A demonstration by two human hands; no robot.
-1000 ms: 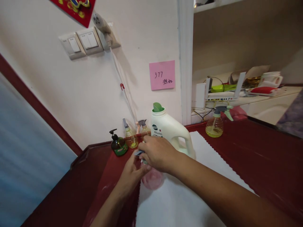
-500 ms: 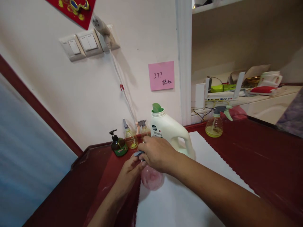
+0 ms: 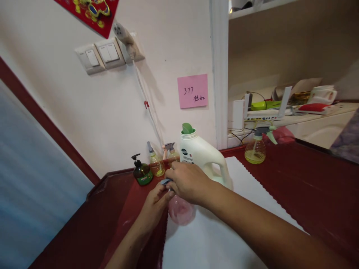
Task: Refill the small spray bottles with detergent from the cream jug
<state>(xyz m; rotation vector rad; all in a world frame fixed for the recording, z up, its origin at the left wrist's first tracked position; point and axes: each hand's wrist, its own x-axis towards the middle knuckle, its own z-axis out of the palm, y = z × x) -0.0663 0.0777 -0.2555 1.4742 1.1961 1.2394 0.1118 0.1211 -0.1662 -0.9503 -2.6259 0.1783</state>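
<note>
A small pink spray bottle stands on a white mat over a dark red table. My right hand is closed over the bottle's grey spray head. From the left, my left hand is wrapped around the neck of the bottle. Right behind my hands stands a white detergent jug with a green cap and a handle.
Against the wall stand a dark green pump bottle and two small yellow spray bottles. A round yellow spray bottle sits farther right. A cable hangs from the wall socket. The shelf behind holds a white router.
Both hands stay on the pink spray bottle with only slight shifts of the fingers. The view has drifted a little to the left.
</note>
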